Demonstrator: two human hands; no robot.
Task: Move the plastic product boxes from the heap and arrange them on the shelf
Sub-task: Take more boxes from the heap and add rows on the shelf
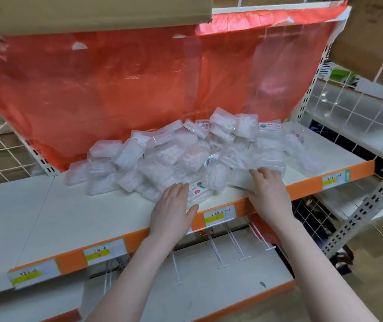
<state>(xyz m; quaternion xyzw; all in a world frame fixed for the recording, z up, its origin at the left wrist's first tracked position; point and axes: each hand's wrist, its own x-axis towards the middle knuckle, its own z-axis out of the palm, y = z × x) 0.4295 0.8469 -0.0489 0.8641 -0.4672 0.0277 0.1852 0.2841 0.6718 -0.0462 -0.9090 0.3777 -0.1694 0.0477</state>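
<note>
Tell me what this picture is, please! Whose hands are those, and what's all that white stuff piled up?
No machine here: a person wears a camera on their head, so you look down at their own two hands. The pile is a heap of plastic product boxes lying on a white shelf with an orange front edge. A red plastic sheet hangs behind. The left hand rests flat on a box at the heap's front. The right hand grips a box by the shelf edge.
</note>
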